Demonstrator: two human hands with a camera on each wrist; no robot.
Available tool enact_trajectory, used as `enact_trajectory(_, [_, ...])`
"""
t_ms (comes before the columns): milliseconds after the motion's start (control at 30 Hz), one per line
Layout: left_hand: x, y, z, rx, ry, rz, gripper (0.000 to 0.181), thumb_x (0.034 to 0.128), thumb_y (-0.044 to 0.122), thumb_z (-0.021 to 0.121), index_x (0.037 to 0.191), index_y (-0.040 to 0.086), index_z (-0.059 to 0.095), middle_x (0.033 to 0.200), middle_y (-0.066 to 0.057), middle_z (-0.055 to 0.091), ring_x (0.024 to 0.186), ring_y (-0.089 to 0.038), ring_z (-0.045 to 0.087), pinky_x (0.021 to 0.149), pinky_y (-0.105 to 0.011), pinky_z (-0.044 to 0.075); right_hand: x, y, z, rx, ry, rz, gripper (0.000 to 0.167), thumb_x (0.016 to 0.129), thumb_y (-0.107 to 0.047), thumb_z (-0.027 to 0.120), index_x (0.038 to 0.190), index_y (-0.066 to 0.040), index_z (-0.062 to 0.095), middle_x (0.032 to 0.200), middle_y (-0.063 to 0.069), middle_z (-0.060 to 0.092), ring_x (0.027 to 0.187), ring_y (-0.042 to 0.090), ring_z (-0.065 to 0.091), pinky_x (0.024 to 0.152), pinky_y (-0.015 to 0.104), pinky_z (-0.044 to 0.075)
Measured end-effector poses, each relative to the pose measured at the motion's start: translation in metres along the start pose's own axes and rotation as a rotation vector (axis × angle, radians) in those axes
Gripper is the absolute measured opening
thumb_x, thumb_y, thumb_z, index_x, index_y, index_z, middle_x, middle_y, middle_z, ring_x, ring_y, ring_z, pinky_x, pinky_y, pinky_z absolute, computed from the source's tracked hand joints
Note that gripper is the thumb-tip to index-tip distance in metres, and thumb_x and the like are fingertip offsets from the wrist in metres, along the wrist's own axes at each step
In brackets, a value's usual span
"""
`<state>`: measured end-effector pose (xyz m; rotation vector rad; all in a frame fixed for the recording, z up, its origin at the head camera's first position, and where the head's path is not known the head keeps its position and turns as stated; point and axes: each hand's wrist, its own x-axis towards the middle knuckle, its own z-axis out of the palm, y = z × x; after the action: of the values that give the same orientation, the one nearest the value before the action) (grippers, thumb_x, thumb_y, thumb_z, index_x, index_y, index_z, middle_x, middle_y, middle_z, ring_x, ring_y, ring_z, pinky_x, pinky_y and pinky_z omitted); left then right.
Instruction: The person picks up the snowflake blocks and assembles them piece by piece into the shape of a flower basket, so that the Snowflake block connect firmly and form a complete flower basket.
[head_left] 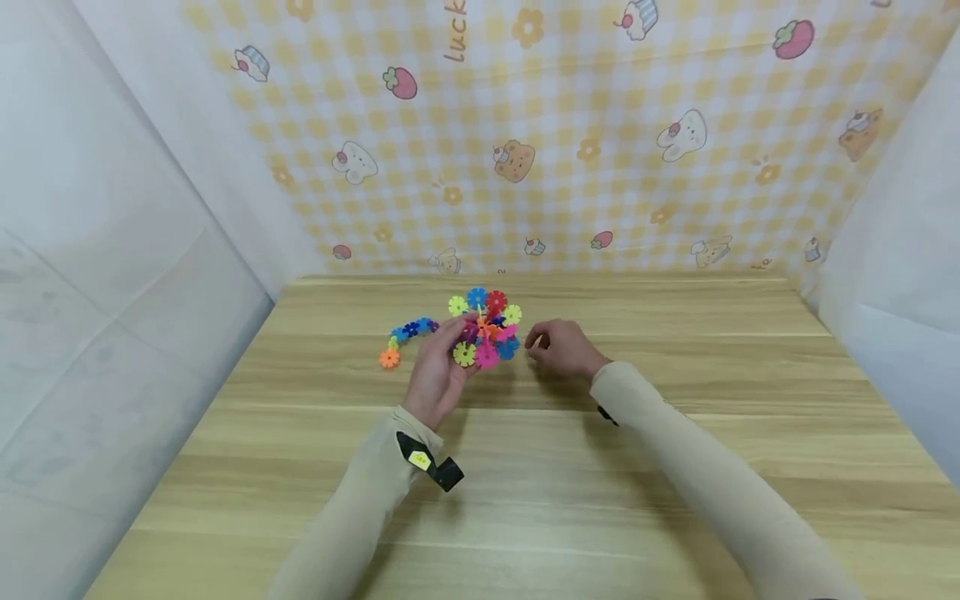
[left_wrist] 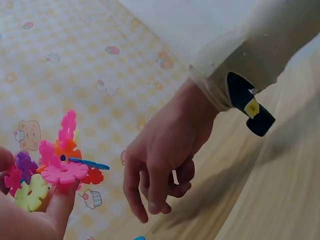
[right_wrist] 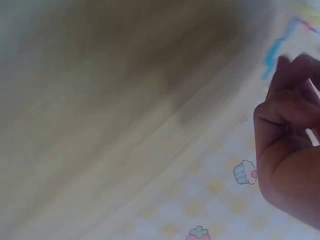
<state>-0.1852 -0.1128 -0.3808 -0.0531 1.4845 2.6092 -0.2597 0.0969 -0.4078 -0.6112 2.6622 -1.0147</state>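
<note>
My left hand [head_left: 437, 373] holds a cluster of interlocking plastic flower discs [head_left: 487, 356] in pink, yellow-green, blue, red, orange and purple. In the left wrist view, its thumb and fingers grip the edge of the cluster, touching a pink disc [left_wrist: 64, 172] and a yellow-green disc [left_wrist: 32, 193]. Just right of the cluster, apart from it, my right hand [head_left: 567, 348] hovers over the table with loosely bent fingers. Nothing shows between those fingers in the left wrist view. A blurred blue piece [right_wrist: 272, 55] appears beyond the right fingertips in the right wrist view.
A curved chain of discs [head_left: 410, 330] extends left of the left hand, ending in an orange disc [head_left: 389, 358]; whether it joins the cluster cannot be told. The wooden table [head_left: 555, 500] meets a checked cloth [head_left: 570, 192] at the back. White sheets [head_left: 97, 275] hang at both sides.
</note>
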Motion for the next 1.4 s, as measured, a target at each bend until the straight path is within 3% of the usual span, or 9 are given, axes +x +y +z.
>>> enact_trajectory(133, [0.000,-0.001,-0.001,0.041,0.027,0.004,0.034,0.1087,0.024,0.040,0.135,0.009,0.056,0.133,0.000,0.053,0.120,-0.016,0.055,0.083,-0.028,0.055,0.019,0.001,0.011,-0.231,0.000,-0.018,0.026,0.093,-0.016,0.065,0.116,-0.005,0.072,0.084,0.010,0.064,0.073,0.019,0.053,0.068,0.032,0.049])
enact_trajectory(267, [-0.001,-0.002,-0.002,0.074,0.020,0.017,0.035,0.1089,0.026,0.041,0.135,0.011,0.058,0.133,0.001,0.053,0.118,-0.015,0.056,0.078,-0.027,0.056,0.031,-0.007,0.022,-0.316,0.019,0.034,0.040,0.094,-0.025,0.065,0.128,-0.005,0.066,0.116,0.014,0.066,0.102,0.026,0.062,0.097,0.043,0.055])
enact_trajectory(367, [-0.001,-0.003,-0.001,0.090,-0.005,0.032,0.036,0.1091,0.029,0.041,0.136,0.012,0.058,0.133,0.002,0.053,0.117,-0.015,0.056,0.077,-0.026,0.056,0.032,-0.010,0.027,-0.325,0.047,0.036,0.044,0.095,-0.027,0.066,0.134,-0.007,0.062,0.125,0.014,0.067,0.112,0.028,0.065,0.104,0.046,0.053])
enact_trajectory(600, [-0.004,-0.003,0.001,0.102,-0.051,0.077,0.034,0.1094,0.026,0.040,0.139,0.017,0.055,0.123,0.003,0.051,0.104,-0.015,0.055,0.071,-0.025,0.054,0.025,-0.006,0.021,-0.305,0.057,-0.063,0.028,0.090,-0.014,0.071,0.115,-0.004,0.070,0.103,0.012,0.074,0.087,0.023,0.062,0.091,0.040,0.057])
enact_trajectory(867, [-0.005,-0.002,0.001,0.104,-0.066,0.117,0.024,0.1096,0.021,0.038,0.129,0.035,0.045,0.104,0.003,0.048,0.082,-0.010,0.059,0.071,-0.028,0.054,0.019,0.004,0.014,-0.211,-0.031,0.025,0.021,0.085,-0.016,0.079,0.099,-0.003,0.070,0.095,0.011,0.069,0.086,0.021,0.061,0.081,0.035,0.054])
enact_trajectory(1000, [-0.005,-0.003,0.001,0.048,-0.047,0.136,0.040,0.1079,0.019,0.043,0.138,0.043,0.032,0.099,0.004,0.046,0.079,-0.009,0.054,0.069,-0.030,0.053,0.020,0.003,0.014,-0.206,-0.035,0.031,0.021,0.085,-0.016,0.079,0.098,-0.002,0.070,0.095,0.011,0.070,0.086,0.022,0.061,0.081,0.035,0.054])
enact_trajectory(1167, [-0.005,-0.003,-0.001,-0.093,-0.053,0.090,0.054,0.1018,0.009,0.048,0.147,0.034,0.033,0.121,0.001,0.056,0.096,-0.010,0.062,0.079,-0.029,0.057,0.019,0.002,0.014,-0.220,-0.028,0.041,0.024,0.084,-0.017,0.080,0.098,-0.001,0.069,0.095,0.012,0.070,0.086,0.022,0.062,0.082,0.036,0.055])
enact_trajectory(1267, [-0.005,-0.003,-0.003,-0.134,-0.067,0.044,0.063,0.0973,0.000,0.047,0.150,0.032,0.034,0.143,-0.002,0.047,0.107,-0.013,0.062,0.086,-0.026,0.055,0.016,0.002,0.012,-0.201,-0.043,0.030,0.021,0.083,-0.016,0.081,0.094,-0.002,0.070,0.092,0.011,0.070,0.084,0.022,0.061,0.079,0.034,0.054])
enact_trajectory(1400, [-0.005,-0.005,-0.005,-0.135,-0.069,-0.014,0.071,0.0945,-0.005,0.048,0.154,0.032,0.032,0.155,-0.004,0.037,0.124,-0.018,0.055,0.095,-0.027,0.054,0.011,0.001,0.005,-0.159,-0.090,0.002,0.015,0.082,-0.013,0.081,0.089,-0.005,0.070,0.088,0.010,0.068,0.081,0.020,0.059,0.074,0.031,0.051])
